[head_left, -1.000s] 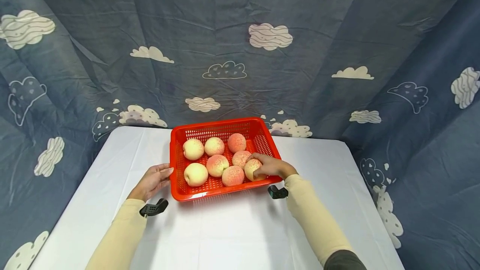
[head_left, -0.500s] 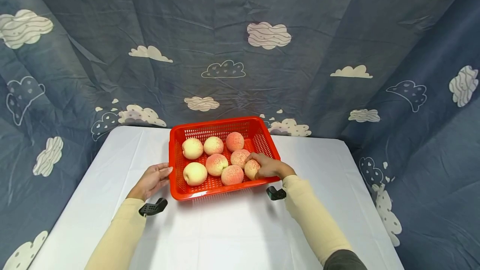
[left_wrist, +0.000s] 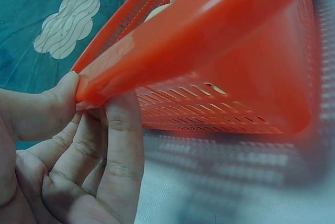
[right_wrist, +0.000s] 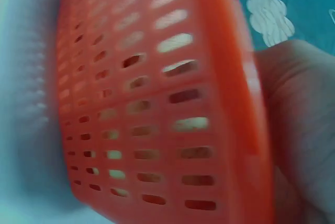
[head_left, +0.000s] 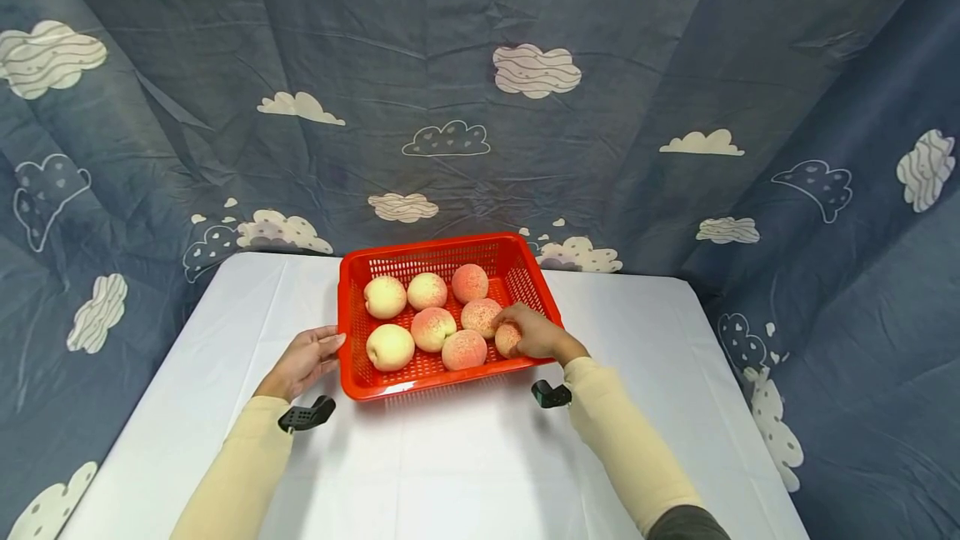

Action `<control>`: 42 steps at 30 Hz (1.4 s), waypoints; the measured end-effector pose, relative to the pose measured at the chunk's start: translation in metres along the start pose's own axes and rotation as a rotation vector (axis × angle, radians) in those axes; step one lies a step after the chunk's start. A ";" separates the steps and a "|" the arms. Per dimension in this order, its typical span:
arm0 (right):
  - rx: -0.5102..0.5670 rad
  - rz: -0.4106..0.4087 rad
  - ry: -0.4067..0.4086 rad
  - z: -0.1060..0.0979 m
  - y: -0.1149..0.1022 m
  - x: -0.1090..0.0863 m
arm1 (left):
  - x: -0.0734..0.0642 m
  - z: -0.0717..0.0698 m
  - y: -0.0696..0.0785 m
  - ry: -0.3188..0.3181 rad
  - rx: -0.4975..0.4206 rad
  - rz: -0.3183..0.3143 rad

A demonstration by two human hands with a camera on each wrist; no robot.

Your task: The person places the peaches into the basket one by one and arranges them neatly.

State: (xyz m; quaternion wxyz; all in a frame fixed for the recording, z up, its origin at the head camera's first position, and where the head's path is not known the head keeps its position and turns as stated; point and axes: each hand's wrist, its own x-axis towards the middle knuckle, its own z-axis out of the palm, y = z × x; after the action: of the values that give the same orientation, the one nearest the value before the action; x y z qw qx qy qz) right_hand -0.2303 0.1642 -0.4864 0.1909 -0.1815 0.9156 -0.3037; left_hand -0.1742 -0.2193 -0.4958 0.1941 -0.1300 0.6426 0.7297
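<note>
A red plastic basket point(head_left: 420, 375) with slotted walls stands on the white-covered table, with several peaches inside. My left hand point(head_left: 306, 361) is at its left end; in the left wrist view the thumb lies on the rim point(left_wrist: 172, 51) and the fingers curl beneath it. Inside the near right corner, my right hand point(head_left: 534, 332) grips a peach point(head_left: 507, 341), its fingers covering the fruit's right part. Close by lie a speckled peach point(head_left: 480, 317) and a pinker peach point(head_left: 464, 349). In the right wrist view the basket wall point(right_wrist: 141, 98) hides that hand's fingertips.
Pale peaches point(head_left: 391, 347) sit in the basket's left half, and a red peach point(head_left: 470, 282) is near its back wall. White cloth point(head_left: 465, 473) covers the table. A dark curtain with cloud prints point(head_left: 450, 73) hangs behind the table's back edge.
The peach under my right hand has turned, its visible side going from pale yellow to orange-pink. The right hand has shifted slightly around it; the left hand stays on the rim.
</note>
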 end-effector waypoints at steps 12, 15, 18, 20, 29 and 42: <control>-0.006 -0.042 0.091 0.002 0.003 -0.001 | 0.002 0.000 0.000 0.013 0.014 0.003; 0.011 -0.068 0.118 0.000 0.003 -0.002 | 0.003 0.001 0.001 0.033 0.024 0.004; 0.025 -0.092 0.143 -0.002 0.004 -0.003 | 0.004 0.001 0.001 0.055 0.044 0.008; 0.042 -0.100 0.154 -0.003 0.004 -0.003 | 0.005 0.001 0.002 0.063 0.059 0.013; 0.099 -0.110 0.201 -0.009 0.006 -0.006 | 0.008 0.005 0.008 0.121 0.177 0.049; 0.215 -0.061 0.280 -0.019 0.008 -0.014 | 0.004 0.017 0.013 0.203 0.518 0.129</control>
State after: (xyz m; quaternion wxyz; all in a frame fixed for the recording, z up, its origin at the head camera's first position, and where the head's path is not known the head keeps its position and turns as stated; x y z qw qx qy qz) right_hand -0.2290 0.1857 -0.4742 0.0704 -0.1436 0.8895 -0.4280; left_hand -0.1830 -0.2035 -0.4835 0.1087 -0.1076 0.8306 0.5354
